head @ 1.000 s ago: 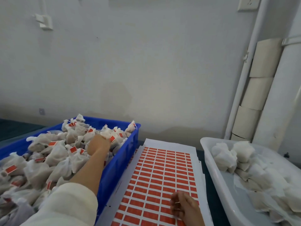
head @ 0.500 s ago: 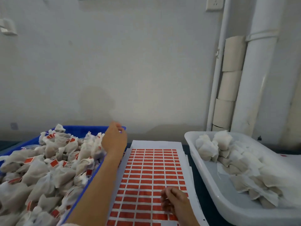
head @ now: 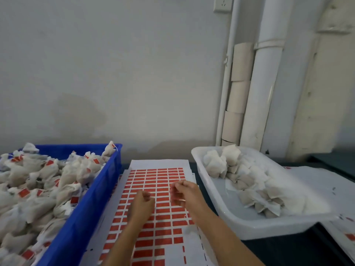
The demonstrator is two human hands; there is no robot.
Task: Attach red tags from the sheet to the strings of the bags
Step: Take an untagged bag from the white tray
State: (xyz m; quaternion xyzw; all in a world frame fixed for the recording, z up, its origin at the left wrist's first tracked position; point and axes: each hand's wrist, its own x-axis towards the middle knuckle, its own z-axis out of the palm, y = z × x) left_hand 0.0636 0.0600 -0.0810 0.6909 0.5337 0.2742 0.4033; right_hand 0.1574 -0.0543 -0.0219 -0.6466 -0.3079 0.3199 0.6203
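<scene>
The sheet lies mid-worktop between the left crate, heaped with tagged bags, and the right tray, holding bags; both hands hover over the sheet.

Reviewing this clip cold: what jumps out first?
The sheet of red tags lies at centre, with both hands, left hand and right hand, above it. On the left a blue crate holds tagged bags; on the right a white tray holds untagged bags.

Sheet of red tags lies flat at centre. Blue crate of tagged bags sits left of sheet; white tray of untagged bags right. Left hand and right hand, fingers curled, hover above sheet; contents indiscernible.
</scene>
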